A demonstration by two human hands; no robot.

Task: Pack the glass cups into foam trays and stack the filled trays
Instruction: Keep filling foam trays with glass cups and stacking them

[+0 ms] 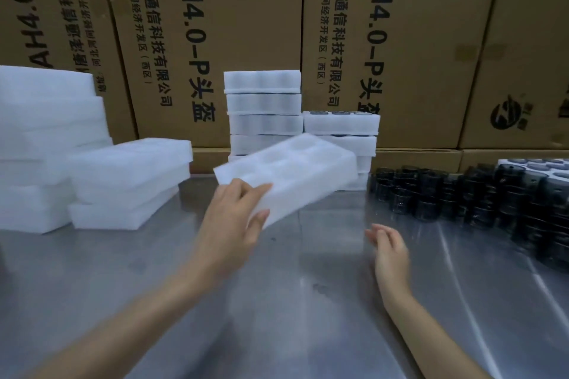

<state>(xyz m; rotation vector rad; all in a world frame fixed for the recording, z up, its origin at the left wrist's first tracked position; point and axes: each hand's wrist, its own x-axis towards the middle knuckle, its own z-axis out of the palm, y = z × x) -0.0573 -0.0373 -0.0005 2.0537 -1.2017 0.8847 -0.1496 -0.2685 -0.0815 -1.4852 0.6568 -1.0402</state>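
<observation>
The left hand point(237, 218) clamps the near left corner of a white foam tray point(292, 175): fingers curl over its top edge, the thumb presses its side wall. The tray is a soft, matte rectangular block with round, empty pockets moulded into its top; it is tilted, its far end higher, and held just above the table. The right hand point(389, 251) hovers low over the table near the tray's right end, fingers straight and loosely apart, holding nothing.

The table point(277, 301) is brushed stainless steel, scuffed and reflective. To the right stand the glass cups point(462, 194), dark, glossy cylinders packed close in rows, some stacked; behind them lies a foam tray with cups in its pockets point(535, 168), partly cut off by the frame edge.

Behind the held tray rise two stacks of filled trays point(264, 111), side by side and touching, the left one taller; dark rims show in the top tray of the lower stack point(340, 123). At the left sit piles of empty foam trays point(129, 175) and thicker foam blocks point(37, 138). Printed cardboard cartons point(400, 40) form the wall behind.
</observation>
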